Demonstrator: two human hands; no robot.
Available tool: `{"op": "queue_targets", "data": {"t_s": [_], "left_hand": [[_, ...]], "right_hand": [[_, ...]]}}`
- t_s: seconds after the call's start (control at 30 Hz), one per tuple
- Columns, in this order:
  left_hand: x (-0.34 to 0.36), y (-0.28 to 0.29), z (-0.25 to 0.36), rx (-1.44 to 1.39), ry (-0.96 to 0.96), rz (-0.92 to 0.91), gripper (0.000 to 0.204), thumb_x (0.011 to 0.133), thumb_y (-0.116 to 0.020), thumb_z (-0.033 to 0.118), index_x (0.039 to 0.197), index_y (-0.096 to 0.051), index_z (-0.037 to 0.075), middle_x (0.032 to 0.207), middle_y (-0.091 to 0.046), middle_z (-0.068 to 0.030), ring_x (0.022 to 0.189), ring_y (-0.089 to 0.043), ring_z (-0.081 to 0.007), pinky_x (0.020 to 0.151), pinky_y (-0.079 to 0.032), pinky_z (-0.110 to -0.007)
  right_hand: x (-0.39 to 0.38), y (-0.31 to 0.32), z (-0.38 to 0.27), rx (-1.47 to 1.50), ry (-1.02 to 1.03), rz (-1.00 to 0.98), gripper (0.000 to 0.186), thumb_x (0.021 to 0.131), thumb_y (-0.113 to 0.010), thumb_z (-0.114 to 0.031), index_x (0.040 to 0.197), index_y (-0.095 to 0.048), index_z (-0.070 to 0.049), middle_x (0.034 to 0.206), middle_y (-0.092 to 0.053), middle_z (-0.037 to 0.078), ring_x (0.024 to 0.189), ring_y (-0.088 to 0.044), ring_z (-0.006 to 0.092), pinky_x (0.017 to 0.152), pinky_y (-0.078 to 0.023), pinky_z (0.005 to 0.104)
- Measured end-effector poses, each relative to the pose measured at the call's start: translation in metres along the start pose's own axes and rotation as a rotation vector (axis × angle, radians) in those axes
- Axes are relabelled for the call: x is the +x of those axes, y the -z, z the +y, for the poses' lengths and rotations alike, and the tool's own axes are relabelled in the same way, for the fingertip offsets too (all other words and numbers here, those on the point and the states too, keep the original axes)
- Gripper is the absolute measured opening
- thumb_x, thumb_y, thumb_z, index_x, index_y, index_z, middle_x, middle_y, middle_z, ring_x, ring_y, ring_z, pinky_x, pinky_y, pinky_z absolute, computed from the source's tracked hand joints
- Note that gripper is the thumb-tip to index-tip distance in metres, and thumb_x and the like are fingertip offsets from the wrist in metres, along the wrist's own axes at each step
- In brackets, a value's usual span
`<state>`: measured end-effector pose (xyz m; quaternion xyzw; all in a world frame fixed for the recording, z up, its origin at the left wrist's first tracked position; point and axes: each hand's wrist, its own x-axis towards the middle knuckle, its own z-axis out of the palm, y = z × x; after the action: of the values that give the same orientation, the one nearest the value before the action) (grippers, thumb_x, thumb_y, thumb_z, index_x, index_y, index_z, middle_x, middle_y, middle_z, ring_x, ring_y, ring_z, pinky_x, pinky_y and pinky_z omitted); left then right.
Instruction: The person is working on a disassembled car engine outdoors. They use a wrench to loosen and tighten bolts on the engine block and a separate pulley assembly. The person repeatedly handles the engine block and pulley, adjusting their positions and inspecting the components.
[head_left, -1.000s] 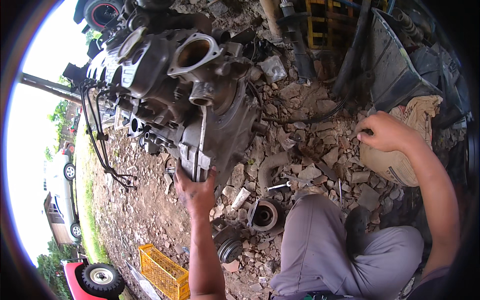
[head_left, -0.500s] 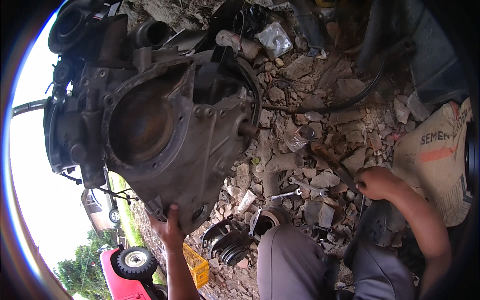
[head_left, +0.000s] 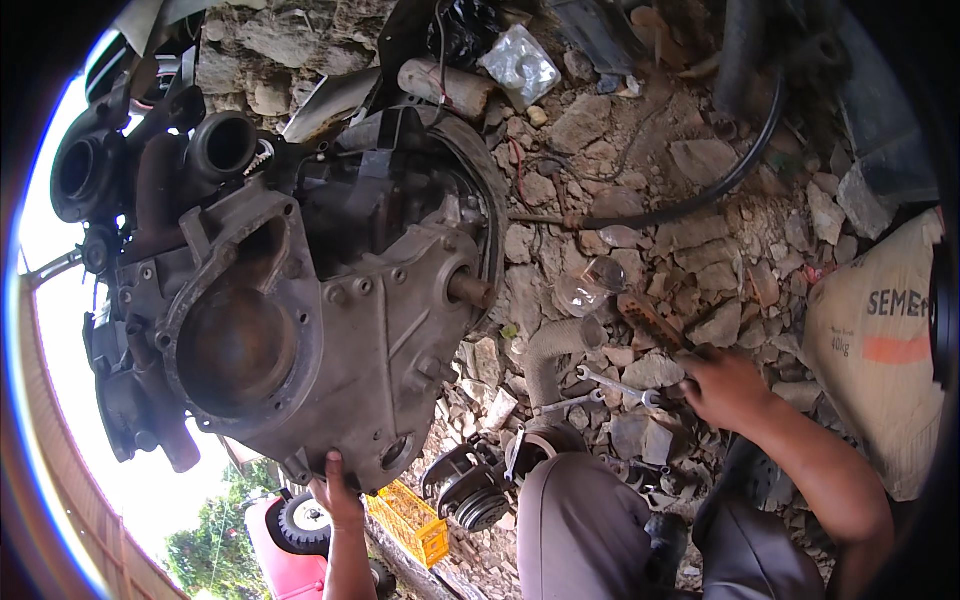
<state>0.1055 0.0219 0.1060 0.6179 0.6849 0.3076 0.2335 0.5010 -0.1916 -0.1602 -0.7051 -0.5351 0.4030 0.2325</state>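
Observation:
A large grey engine (head_left: 230, 300) fills the left side, its flat front cover (head_left: 375, 350) turned toward me. My left hand (head_left: 338, 492) is closed on the cover's lower edge, thumb in front and the other fingers hidden behind. At the right, my right hand (head_left: 728, 388) is closed around the near end of a long brown, rusty-looking tool (head_left: 648, 322); its exact kind is unclear. Just left of that hand, an open-end wrench (head_left: 622, 386) lies on the rubble, with a second wrench (head_left: 570, 403) beside it.
A ribbed hose (head_left: 548, 365), a clear plastic cup (head_left: 592, 285) and a black hose (head_left: 700, 210) lie on broken stones. Pulley parts (head_left: 480, 500) sit by my knee. A yellow crate (head_left: 415, 525) stands behind them, and a paper sack (head_left: 870, 350) at right.
My view has shifted, so the engine appears lower and further left. My right hand has moved left along the brown tool. My left hand still grips the cover's lower edge.

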Motion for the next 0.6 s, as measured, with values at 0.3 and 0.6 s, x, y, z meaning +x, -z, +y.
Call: {"op": "queue_targets", "data": {"t_s": [0.3,0.6], "left_hand": [[-0.003,-0.017,0.008,0.128,-0.290,-0.046,0.055,0.085,-0.068,0.027,0.126,-0.047,-0.004,0.118,-0.055,-0.0138,0.107,-0.052,-0.0220,0.097,-0.038,-0.035],[-0.010,-0.016,0.000,0.216,-0.320,0.059,0.045,0.080,-0.071,0.033,0.105,-0.058,-0.002,0.105,-0.055,-0.0182,0.097,-0.049,-0.0352,0.091,-0.035,-0.046]], "right_hand": [[0.168,0.031,-0.121,0.486,0.053,-0.215,0.054,0.093,-0.049,-0.053,0.115,-0.062,-0.006,0.095,-0.068,0.014,0.085,-0.065,0.0270,0.070,-0.051,0.0394],[0.211,-0.007,-0.150,1.168,-0.101,-0.511,0.059,0.091,-0.048,-0.061,0.105,-0.063,-0.006,0.094,-0.066,0.006,0.066,-0.053,0.0098,0.052,-0.042,0.0253]]}}
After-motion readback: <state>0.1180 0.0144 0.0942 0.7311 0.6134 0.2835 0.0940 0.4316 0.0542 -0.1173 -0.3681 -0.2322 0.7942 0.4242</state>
